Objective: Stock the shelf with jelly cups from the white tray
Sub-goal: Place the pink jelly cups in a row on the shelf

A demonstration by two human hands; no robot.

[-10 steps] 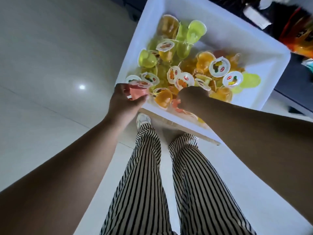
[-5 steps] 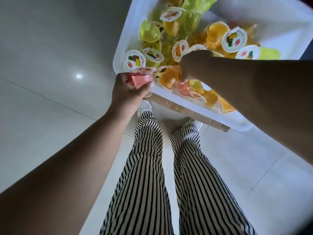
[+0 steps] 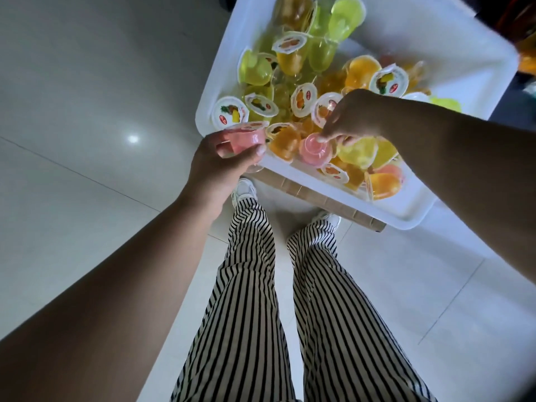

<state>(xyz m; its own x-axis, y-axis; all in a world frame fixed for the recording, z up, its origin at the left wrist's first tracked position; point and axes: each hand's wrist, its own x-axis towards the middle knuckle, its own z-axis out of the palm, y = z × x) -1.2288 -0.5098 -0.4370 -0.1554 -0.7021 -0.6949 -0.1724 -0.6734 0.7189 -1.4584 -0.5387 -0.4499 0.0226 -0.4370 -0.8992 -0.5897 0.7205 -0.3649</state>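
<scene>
A white tray [image 3: 452,65] holds several jelly cups in yellow, green, orange and pink. My left hand [image 3: 220,166] grips a pink jelly cup [image 3: 245,137] at the tray's near left corner, just outside the rim. My right hand [image 3: 353,117] reaches into the tray from the right, and its fingertips pinch a second pink jelly cup [image 3: 314,150], which lies upside down among the orange and yellow cups. The shelf is not in view.
The tray rests on a brown cardboard base [image 3: 319,198] above a pale tiled floor [image 3: 87,140]. My striped trouser legs [image 3: 261,285] and white shoes stand right below the tray. Dark items show at the top right corner.
My right hand moved from lower in the pile and now pinches a pink cup by its base. My left hand keeps its pink cup. The camera shifted closer to the tray.
</scene>
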